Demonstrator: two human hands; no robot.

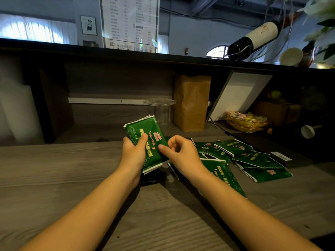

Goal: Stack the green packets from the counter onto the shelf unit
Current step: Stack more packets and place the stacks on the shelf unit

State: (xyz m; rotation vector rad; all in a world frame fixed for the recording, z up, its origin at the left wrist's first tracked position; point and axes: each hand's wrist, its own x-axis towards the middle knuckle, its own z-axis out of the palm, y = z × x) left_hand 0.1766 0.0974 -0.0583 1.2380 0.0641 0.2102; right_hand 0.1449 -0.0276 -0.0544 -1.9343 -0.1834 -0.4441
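My left hand [133,153] grips a small stack of green packets [146,132] with red and yellow print, held above the grey wooden counter [72,178]. My right hand [178,153] touches the stack's right edge with thumb and curled fingers. Several more green packets [253,160] lie scattered on the counter to the right, one partly under my right forearm [225,173].
A brown paper bag [192,102] and a clear plastic holder [162,111] stand behind the hands. A framed white board [237,95] leans at the right beside a gold basket of sweets [247,122]. A raised dark ledge [126,53] runs across the back, with a wine bottle [253,40].
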